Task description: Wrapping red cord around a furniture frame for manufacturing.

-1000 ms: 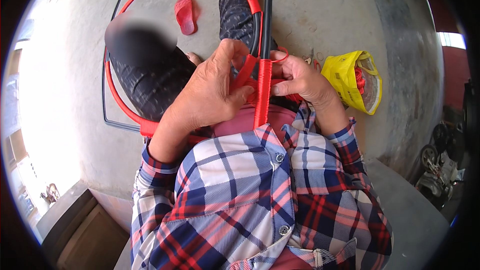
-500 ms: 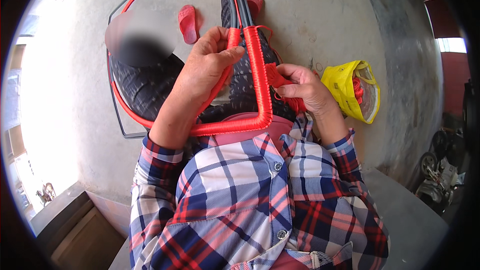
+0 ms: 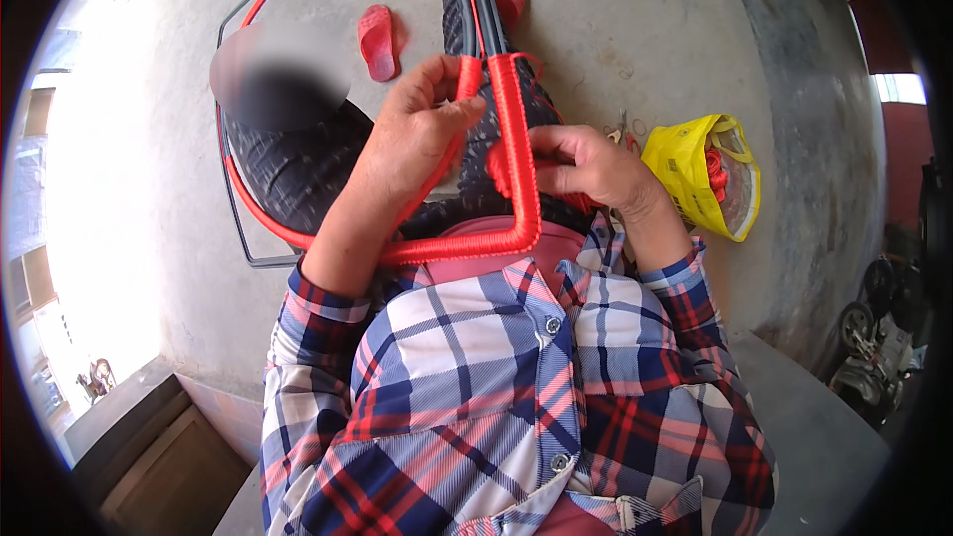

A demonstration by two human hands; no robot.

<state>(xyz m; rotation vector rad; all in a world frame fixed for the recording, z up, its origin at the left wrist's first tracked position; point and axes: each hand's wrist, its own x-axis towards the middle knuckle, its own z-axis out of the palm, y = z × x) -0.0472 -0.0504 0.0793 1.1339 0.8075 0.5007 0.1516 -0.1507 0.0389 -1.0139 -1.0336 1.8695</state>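
Observation:
A dark tubular frame (image 3: 514,139), wound tightly with glossy red cord along its near bars, lies across my lap. My left hand (image 3: 422,134) is closed round its inner red-wrapped tube, the thumb pointing toward the right-hand bar. At the outer side of that bar is my right hand (image 3: 596,171), its fingers bent and reaching to the bar's edge. A bunch of red cord (image 3: 499,170) shows on the inner side of the bar, level with those fingertips. The bar hides where fingers and bunch meet. A thin red strand loops near the top of the wrapping.
A yellow bag (image 3: 695,174) holding red cord stands on the floor at the right, scissors (image 3: 622,129) beside it. Red slippers (image 3: 377,43) lie ahead. A person with a blurred head (image 3: 278,79) is close on the left. Machinery (image 3: 874,337) stands far right.
My right hand has moved left against the bar. The red cord bunch, outside the bar before, now shows on its inner side. My left hand keeps its hold.

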